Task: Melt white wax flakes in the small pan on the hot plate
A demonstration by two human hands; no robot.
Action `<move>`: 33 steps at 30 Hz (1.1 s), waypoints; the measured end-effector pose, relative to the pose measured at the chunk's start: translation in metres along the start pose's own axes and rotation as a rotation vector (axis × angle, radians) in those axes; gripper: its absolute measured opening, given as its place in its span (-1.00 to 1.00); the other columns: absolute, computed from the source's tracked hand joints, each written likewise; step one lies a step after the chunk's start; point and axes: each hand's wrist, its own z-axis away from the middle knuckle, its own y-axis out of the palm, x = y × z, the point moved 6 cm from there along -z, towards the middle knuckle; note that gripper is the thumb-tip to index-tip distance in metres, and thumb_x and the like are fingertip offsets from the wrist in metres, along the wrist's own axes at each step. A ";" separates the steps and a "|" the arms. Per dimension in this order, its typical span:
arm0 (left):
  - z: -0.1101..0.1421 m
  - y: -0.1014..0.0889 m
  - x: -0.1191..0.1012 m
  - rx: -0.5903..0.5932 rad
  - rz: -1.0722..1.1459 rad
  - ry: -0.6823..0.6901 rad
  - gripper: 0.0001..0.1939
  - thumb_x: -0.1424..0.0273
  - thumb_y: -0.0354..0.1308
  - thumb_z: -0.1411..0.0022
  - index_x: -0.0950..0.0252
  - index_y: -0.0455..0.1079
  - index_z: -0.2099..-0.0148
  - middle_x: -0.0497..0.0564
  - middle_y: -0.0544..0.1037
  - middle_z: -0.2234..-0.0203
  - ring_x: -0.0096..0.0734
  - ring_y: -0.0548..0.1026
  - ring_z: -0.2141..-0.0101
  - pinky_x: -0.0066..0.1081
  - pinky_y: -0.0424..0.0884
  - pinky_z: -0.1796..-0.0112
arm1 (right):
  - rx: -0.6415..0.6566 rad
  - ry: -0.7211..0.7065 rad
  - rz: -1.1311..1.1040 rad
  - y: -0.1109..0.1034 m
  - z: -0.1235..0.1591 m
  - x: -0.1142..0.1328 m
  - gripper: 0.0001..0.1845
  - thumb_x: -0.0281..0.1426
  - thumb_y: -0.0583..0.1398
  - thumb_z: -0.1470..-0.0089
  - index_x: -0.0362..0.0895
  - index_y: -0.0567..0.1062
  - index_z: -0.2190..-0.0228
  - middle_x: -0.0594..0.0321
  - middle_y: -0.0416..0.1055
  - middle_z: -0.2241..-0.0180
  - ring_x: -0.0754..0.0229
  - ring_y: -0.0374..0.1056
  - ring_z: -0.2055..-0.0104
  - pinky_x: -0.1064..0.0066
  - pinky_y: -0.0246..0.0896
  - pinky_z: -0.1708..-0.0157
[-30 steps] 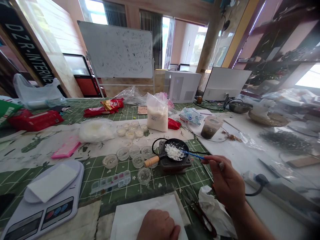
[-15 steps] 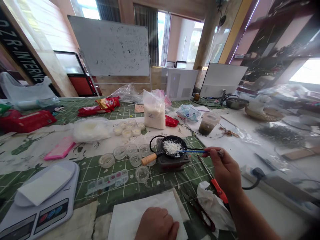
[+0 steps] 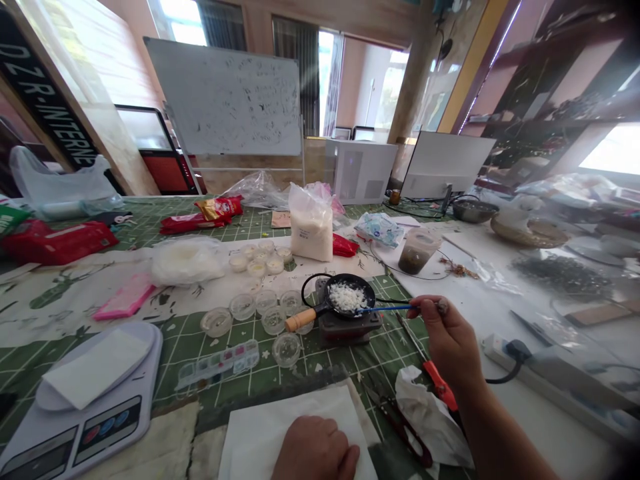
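Note:
My right hand (image 3: 447,337) is pinched on a thin blue stick (image 3: 385,308) whose tip rests in the white flakes (image 3: 348,297) inside a small black pan (image 3: 350,294). The pan has a wooden handle (image 3: 301,320) and sits on a small dark heater (image 3: 347,325). At the bottom edge my left hand (image 3: 315,452) lies curled in a loose fist on a white paper sheet (image 3: 270,433). Several small clear cups (image 3: 260,313) stand left of the pan.
A white scale (image 3: 85,393) sits at the front left, with a paint palette (image 3: 220,363) beside it. Scissors with orange handles (image 3: 425,400) and crumpled tissue (image 3: 430,413) lie under my right arm. A bag of white granules (image 3: 311,227), a brown-filled cup (image 3: 417,251) and a power strip (image 3: 540,367) are nearby.
The blue stick's tip has shifted slightly within the flakes as my right hand moved a little left and up. My left hand has stayed on the paper.

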 end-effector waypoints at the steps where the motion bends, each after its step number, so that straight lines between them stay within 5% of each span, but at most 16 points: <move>1: 0.000 0.001 0.000 0.006 0.000 0.001 -0.74 0.48 0.02 -0.12 0.25 0.22 0.61 -0.05 0.36 0.72 -0.41 0.33 0.67 -0.33 -0.06 0.56 | -0.010 -0.001 -0.016 0.001 0.001 -0.001 -0.71 -0.15 0.12 -0.20 -0.09 0.50 0.34 0.25 0.50 0.50 0.21 0.40 0.44 0.40 0.29 0.42; 6: -0.001 0.000 0.000 0.058 -0.005 -0.008 -0.76 0.47 0.06 -0.12 0.26 0.26 0.59 -0.05 0.39 0.70 -0.41 0.34 0.65 -0.34 -0.07 0.55 | 0.159 -0.043 -0.037 0.023 0.009 -0.002 -0.72 -0.20 0.12 -0.21 -0.09 0.54 0.24 0.18 0.58 0.35 0.13 0.47 0.29 0.29 0.33 0.25; 15: -0.002 -0.006 -0.003 0.076 -0.019 -0.018 -0.75 0.44 0.03 -0.16 0.25 0.27 0.58 -0.02 0.41 0.67 -0.36 0.37 0.60 -0.33 -0.02 0.54 | 0.084 -0.134 0.020 0.026 0.018 0.009 -0.75 -0.25 0.09 -0.24 -0.07 0.53 0.26 0.19 0.57 0.38 0.09 0.45 0.23 0.20 0.30 0.16; 22: -0.002 -0.002 -0.002 0.034 -0.030 0.007 -0.78 0.45 0.09 -0.08 0.26 0.28 0.59 -0.03 0.41 0.70 -0.38 0.36 0.64 -0.34 -0.08 0.55 | 0.113 -0.387 0.217 0.040 0.016 0.012 -0.77 -0.33 0.11 -0.21 -0.04 0.56 0.18 0.19 0.55 0.32 0.08 0.39 0.19 0.15 0.24 0.13; 28: 0.000 0.001 -0.001 0.012 -0.037 0.013 -0.81 0.46 0.13 -0.04 0.26 0.30 0.59 -0.04 0.43 0.69 -0.38 0.38 0.63 -0.34 -0.06 0.55 | 0.086 -0.419 0.239 0.040 0.016 0.009 -0.75 -0.34 0.10 -0.23 -0.03 0.54 0.14 0.17 0.54 0.27 0.07 0.37 0.13 0.16 0.25 0.12; 33: 0.000 0.008 0.002 0.103 -0.065 0.009 -0.79 0.44 0.18 -0.03 0.26 0.31 0.60 -0.05 0.43 0.70 -0.40 0.37 0.65 -0.32 -0.15 0.56 | 0.073 -0.383 0.263 0.034 0.012 0.007 -0.76 -0.32 0.10 -0.23 -0.06 0.56 0.19 0.15 0.53 0.27 0.07 0.38 0.14 0.16 0.25 0.12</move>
